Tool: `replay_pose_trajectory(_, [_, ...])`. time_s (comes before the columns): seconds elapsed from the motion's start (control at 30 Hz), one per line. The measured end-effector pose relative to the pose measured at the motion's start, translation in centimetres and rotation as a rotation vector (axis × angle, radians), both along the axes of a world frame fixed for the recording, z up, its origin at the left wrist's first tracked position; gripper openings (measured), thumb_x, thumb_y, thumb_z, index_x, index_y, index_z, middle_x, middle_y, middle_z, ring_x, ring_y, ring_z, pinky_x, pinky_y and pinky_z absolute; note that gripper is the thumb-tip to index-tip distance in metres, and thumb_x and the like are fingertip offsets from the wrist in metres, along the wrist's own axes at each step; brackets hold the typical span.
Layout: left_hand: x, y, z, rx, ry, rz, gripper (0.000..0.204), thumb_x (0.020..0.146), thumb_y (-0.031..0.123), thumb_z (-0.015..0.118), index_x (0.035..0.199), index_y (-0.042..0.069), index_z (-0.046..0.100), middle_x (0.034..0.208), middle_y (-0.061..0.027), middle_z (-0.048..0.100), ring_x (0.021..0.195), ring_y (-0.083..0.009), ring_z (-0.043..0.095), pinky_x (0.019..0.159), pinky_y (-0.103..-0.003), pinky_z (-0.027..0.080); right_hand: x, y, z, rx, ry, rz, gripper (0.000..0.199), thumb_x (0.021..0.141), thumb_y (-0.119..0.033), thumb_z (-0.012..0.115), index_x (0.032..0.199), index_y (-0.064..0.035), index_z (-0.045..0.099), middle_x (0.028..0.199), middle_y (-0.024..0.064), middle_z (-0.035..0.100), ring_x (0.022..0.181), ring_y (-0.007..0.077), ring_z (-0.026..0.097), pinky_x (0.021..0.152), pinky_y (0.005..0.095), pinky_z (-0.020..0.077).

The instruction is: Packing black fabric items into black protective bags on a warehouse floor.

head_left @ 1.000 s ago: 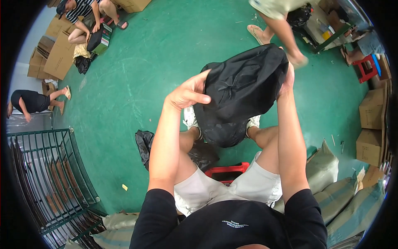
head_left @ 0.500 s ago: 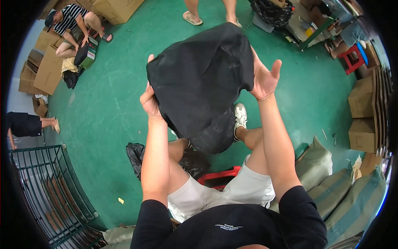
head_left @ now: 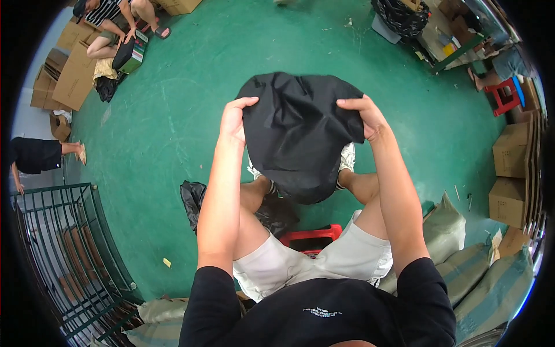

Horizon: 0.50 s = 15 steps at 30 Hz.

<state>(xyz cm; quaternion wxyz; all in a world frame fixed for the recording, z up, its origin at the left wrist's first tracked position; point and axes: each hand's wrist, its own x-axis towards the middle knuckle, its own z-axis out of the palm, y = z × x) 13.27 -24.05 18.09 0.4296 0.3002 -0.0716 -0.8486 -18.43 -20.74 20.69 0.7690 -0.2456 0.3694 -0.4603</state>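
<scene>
A baggy piece of black fabric point(head_left: 295, 136) hangs wrinkled in front of me, above my feet; its exact kind does not show. My left hand point(head_left: 233, 120) grips its left edge, with one digit lying over the front and the other fingers hidden behind. On the opposite edge my right hand point(head_left: 370, 118) holds it in much the same way. The fabric's lower end droops in a rounded bulge between my white shoes point(head_left: 347, 157). Beneath it, a black plastic bag point(head_left: 277, 215) lies on the green floor, partly hidden by my leg.
A red plastic stool point(head_left: 312, 234) shows between my thighs. Stuffed woven sacks point(head_left: 491, 283) lean at my right, and a green metal rack point(head_left: 63, 237) stands at left. Cardboard boxes point(head_left: 511, 150) line the right side. At far left a person point(head_left: 110, 23) sits handling a box point(head_left: 134, 55).
Both hands have come nearer to me and slightly right with the black fabric, which is now lower and more crumpled. Digits now lie over its front. The legs at the top have mostly left view.
</scene>
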Motion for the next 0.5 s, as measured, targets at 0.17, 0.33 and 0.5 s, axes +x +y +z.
replay_pose_trajectory(0.17, [-1.2,0.4,-0.7,0.118,-0.144,0.033,0.023,0.086,0.002,0.053,0.104,-0.012,0.059,0.102,-0.0246,0.067,0.091,-0.0340,0.069,0.083,-0.044,0.059,-2.1,-1.8,-1.5,0.247,-0.322,-0.075,0.026,0.090,-0.006,0.052,0.107,0.0121,0.061,0.101,0.0236,0.069,0.088,0.0330,0.070,0.081,0.0426,0.0603])
replay_pose_trajectory(0.33, [-1.6,-1.3,-0.4,-0.067,-0.007,0.202,0.035,0.085,-0.005,0.053,0.119,-0.015,0.048,0.118,-0.0264,0.060,0.105,-0.0335,0.064,0.095,-0.046,0.053,-3.1,-3.6,-1.0,0.095,-0.485,-0.008,0.032,0.091,-0.006,0.052,0.116,0.0127,0.057,0.115,0.0269,0.064,0.102,0.0355,0.067,0.098,0.0456,0.0519])
replay_pose_trajectory(0.5, [0.2,-7.1,1.4,-0.466,-0.044,0.304,0.099,0.084,-0.012,0.055,0.152,0.007,-0.015,0.138,-0.0303,0.042,0.114,-0.0369,0.059,0.099,-0.048,0.051,-3.2,-8.5,-0.3,0.039,-0.175,-0.082,0.024,0.092,-0.005,0.052,0.109,0.0104,0.059,0.106,0.0237,0.067,0.090,0.0321,0.070,0.084,0.0405,0.0594])
